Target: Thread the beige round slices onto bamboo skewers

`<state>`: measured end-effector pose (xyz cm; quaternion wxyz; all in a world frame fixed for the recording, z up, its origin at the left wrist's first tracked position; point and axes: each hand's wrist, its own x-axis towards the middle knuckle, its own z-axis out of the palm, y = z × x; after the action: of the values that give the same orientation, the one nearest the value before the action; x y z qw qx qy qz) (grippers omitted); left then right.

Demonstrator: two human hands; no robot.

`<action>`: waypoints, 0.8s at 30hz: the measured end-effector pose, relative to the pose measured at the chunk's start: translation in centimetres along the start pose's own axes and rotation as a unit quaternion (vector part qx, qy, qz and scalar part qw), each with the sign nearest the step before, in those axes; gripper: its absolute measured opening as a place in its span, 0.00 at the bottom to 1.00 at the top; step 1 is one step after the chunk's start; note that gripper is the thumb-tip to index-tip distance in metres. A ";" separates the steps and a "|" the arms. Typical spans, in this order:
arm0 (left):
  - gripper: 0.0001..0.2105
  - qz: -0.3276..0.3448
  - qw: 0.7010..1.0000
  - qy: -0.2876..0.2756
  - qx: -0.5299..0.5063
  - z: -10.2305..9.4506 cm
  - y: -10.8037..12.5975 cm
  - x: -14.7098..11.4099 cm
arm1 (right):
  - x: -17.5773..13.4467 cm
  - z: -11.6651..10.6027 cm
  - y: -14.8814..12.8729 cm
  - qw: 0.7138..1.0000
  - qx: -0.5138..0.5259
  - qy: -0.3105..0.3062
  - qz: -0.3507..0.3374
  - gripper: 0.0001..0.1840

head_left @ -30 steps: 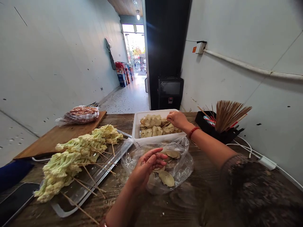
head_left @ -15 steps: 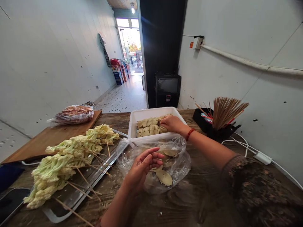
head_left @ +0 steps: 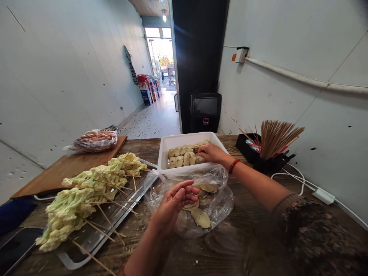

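Note:
My right hand (head_left: 212, 152) reaches into a white plastic tub (head_left: 162, 153) at the far side of the table. Its fingers are pinched at the end of a skewer of thin, pale round slices (head_left: 184, 158); the stick in the grip is mostly hidden. Other skewers (head_left: 202, 143) with the same slices lie in the tub. Closer to me, my left hand (head_left: 176, 199) hovers above a clear plastic bag (head_left: 222, 197), fingers loosely bent and apart, nothing in them. Loose pale slices (head_left: 201, 218) lie in and on the bag.
On the left, skewered cauliflower (head_left: 71, 199) rests on a clear-edged tray (head_left: 100, 237). Behind it, a bagged reddish food (head_left: 96, 141) sits on a wooden board (head_left: 57, 172). Bare skewers (head_left: 276, 138) stand in a black holder (head_left: 266, 163) at right, near a white cable (head_left: 300, 178).
The whole view has shifted slightly right and down. Both hands keep almost the same places and poses, the right one still in the tub, the left over the bag.

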<state>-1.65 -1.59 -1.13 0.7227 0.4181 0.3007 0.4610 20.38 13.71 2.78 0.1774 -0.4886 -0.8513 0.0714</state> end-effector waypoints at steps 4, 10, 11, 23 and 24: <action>0.19 0.005 1.000 0.003 -0.007 -0.2 -0.2 0.1 | -0.7 -0.7 -0.1 0.996 0.054 0.067 0.013 0.08; 0.16 0.058 0.996 0.066 -0.032 -0.5 0.2 0.4 | -4.4 -2.6 -2.7 0.982 0.133 0.133 0.024 0.09; 0.16 0.071 0.993 0.083 -0.041 -0.5 0.4 0.5 | -5.2 -2.9 -3.4 0.973 0.184 0.141 0.012 0.08; 0.15 0.159 0.977 0.110 -0.089 -0.5 0.8 0.4 | -11.6 1.9 -9.9 0.944 0.302 0.133 0.006 0.06; 0.16 0.154 0.978 0.111 -0.086 -0.4 0.8 0.4 | -11.6 2.3 -9.9 0.945 0.299 0.130 0.008 0.06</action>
<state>-2.15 -0.97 -0.63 0.6383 0.3421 0.2704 0.6344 16.85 -1.25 0.83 0.4238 -0.4250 -0.7565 0.2597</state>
